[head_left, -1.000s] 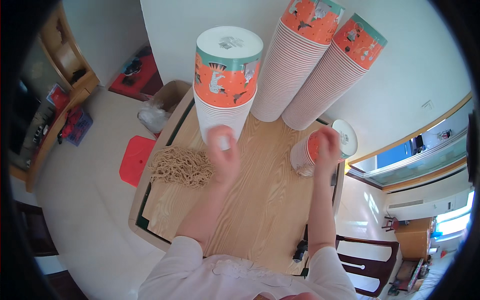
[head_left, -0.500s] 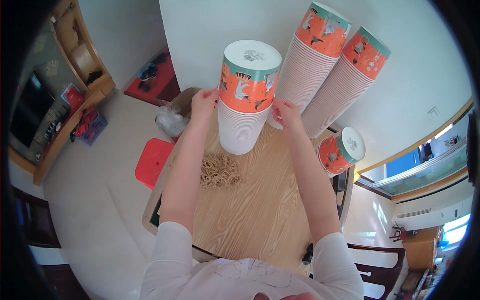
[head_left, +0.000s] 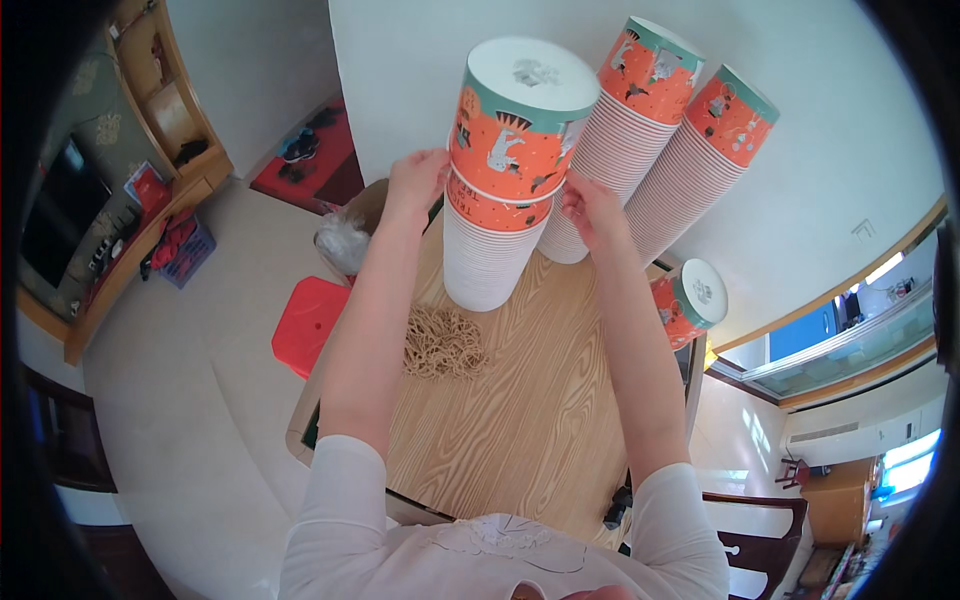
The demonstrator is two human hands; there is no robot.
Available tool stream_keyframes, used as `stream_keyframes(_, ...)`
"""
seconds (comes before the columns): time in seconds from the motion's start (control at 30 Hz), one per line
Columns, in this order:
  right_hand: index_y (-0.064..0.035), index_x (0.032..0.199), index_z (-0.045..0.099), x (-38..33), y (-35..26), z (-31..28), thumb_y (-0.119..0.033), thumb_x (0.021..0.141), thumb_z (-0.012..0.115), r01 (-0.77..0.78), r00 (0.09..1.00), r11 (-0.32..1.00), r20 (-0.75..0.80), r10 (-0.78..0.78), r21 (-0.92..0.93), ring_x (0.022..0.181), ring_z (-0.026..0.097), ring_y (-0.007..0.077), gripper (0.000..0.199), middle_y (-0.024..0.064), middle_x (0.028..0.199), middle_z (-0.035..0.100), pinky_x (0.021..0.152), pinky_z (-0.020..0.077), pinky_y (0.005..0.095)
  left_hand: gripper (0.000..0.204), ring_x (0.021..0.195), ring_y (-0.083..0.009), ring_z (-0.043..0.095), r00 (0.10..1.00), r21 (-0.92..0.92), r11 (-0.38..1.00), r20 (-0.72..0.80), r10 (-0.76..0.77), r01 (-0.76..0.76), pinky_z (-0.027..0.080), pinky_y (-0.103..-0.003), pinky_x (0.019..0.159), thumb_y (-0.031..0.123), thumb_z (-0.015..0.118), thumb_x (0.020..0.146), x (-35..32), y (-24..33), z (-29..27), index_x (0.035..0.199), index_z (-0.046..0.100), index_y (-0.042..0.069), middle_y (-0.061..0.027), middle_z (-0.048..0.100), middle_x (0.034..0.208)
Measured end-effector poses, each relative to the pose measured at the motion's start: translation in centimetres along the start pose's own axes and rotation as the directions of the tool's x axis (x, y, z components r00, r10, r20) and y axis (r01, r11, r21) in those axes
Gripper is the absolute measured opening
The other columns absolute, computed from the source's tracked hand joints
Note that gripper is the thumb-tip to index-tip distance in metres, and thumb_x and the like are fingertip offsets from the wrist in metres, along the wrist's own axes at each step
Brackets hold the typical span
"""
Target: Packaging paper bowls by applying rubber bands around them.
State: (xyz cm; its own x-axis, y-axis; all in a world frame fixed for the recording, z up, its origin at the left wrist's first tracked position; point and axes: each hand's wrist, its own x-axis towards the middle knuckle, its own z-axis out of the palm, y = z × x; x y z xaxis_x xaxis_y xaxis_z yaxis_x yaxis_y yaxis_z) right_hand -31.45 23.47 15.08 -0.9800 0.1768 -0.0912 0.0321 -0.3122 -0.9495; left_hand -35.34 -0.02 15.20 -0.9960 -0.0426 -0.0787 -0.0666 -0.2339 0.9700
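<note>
The left hand [head_left: 418, 182] and the right hand [head_left: 594, 210] pinch the rim of the top cup [head_left: 518, 150] from its two sides. This cup is upside down, orange with a green band, and sits over a white stack [head_left: 490, 262]; under its rim, an orange strip of the next cup is visible. The stack stands on the wood-grain desk [head_left: 520, 430], toward its far side. Near its foot lies a tangle of beige string [head_left: 443, 345]. Behind the right hand, two taller stacks [head_left: 648, 120] stand near the pale wall [head_left: 430, 60], and one short stack [head_left: 690, 300] is at the right edge of the desk.

At the left of the desk, a red stool [head_left: 308, 325] is on the light floor [head_left: 170, 390], with a clear bag [head_left: 342, 242] beyond it. Farther, there are shoes [head_left: 300, 145] on a red mat [head_left: 310, 180], a dark screen [head_left: 65, 215] and a basket [head_left: 187, 255]. At the right are a dark chair [head_left: 770, 535] and a bright window [head_left: 912, 458].

The left forearm covers part of the string, and the right forearm covers part of the short stack. Some fingertips are hard to make out. A small black object [head_left: 618, 508] at the near edge is partly hidden by the sleeve, and I cannot tell its kind.
</note>
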Motion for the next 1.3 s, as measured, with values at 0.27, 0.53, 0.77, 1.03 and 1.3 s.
stream_keyframes(0.27, -0.0010, 0.096, 0.052, -5.6, -4.9, -0.3, -0.002, 0.078, 0.049, 0.240, 0.948, 0.954, 0.169, -0.270, 0.179, 0.088, 0.053, 0.0126, 0.018, 0.0055, 0.095, 0.056, 0.076, 0.0432, 0.0260, 0.014, 0.067, -0.0079, 0.053, 0.911, -0.166, 0.937, 0.231, 0.341, -0.308, 0.041, -0.021, 0.057, 0.006, 0.051, 0.080, -6.2, 3.6, 0.7, 0.093, 0.051, 0.002, -0.0024, 0.057, 0.078)
stream_keyframes(0.53, -0.0074, 0.066, 0.055, -22.7, 6.8, -6.6, 0.006, 0.059, 0.062, 0.657, 0.754, 0.493, 0.478, -0.451, -0.570, 0.080, 0.054, 0.0194, 0.017, 0.0070, 0.092, 0.057, 0.067, 0.0423, 0.0269, 0.049, 0.100, -0.0119, 0.049, 0.839, -0.024, 0.930, 0.441, -0.319, 0.366, 0.036, -0.031, 0.089, 0.041, 0.033, 0.089, -20.8, -7.9, -5.3, 0.116, 0.047, 0.003, -0.0053, 0.053, 0.110)
stream_keyframes(0.77, -0.0054, 0.065, 0.057, -28.0, 9.7, -7.6, 0.013, 0.060, 0.054, 0.563, 0.826, 0.472, 0.485, -0.289, -0.678, 0.085, 0.054, 0.0216, 0.019, 0.0084, 0.095, 0.058, 0.069, 0.0431, 0.0303, 0.036, 0.095, -0.0124, 0.051, 0.752, 0.007, 0.874, 0.507, -0.421, 0.485, 0.037, -0.028, 0.086, 0.021, 0.045, 0.084, -25.8, -14.4, -8.4, 0.115, 0.048, 0.002, -0.0062, 0.055, 0.104)
stream_keyframes(1.03, -0.0018, 0.073, 0.057, -30.3, 14.4, -9.7, 0.014, 0.066, 0.040, 0.101, 0.914, 0.847, 0.385, 0.128, -0.521, 0.079, 0.056, 0.0194, 0.024, 0.0077, 0.086, 0.060, 0.071, 0.0446, 0.0295, 0.050, 0.095, -0.0158, 0.053, 0.830, 0.141, 0.896, 0.339, -0.443, 0.420, 0.042, -0.027, 0.082, -0.010, 0.034, 0.066, -30.5, -19.5, -9.1, 0.113, 0.049, -0.001, -0.0107, 0.056, 0.104)
stream_keyframes(1.3, -0.0040, 0.080, 0.052, -30.5, 26.8, -17.8, 0.002, 0.078, 0.041, -0.388, 0.870, 0.922, -0.326, 0.369, 0.007, 0.063, 0.054, 0.0115, 0.013, 0.0052, 0.075, 0.056, 0.054, 0.0453, 0.0224, 0.040, 0.093, -0.0151, 0.054, 0.829, 0.105, 0.932, 0.432, -0.356, 0.346, 0.042, -0.026, 0.082, -0.003, 0.043, 0.073, -31.5, -21.0, -5.9, 0.113, 0.050, 0.001, -0.0103, 0.056, 0.103)
